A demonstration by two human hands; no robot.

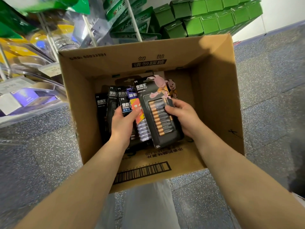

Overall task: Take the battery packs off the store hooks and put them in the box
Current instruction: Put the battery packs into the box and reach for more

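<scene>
Head-worn view, steeply downward and near, over open box (219,96) on floor (264,113)

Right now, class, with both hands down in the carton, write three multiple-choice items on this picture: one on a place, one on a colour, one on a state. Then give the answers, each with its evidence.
1. Where is the cardboard box?
A. On a shelf
B. On the speckled floor
C. On a trolley

2. What colour are the small cartons stacked beyond the box?
A. Green
B. Red
C. White

3. What is the right hand doing?
A. Hanging idle outside the box
B. Lying flat on the floor
C. Gripping a battery pack

Answers:
1 B, since grey speckled floor shows round every side of the box.
2 A, since each stacked carton is plainly green.
3 C, since its fingers curl over the front of the large battery pack inside the box, while the left hand holds other packs beside it.
</scene>
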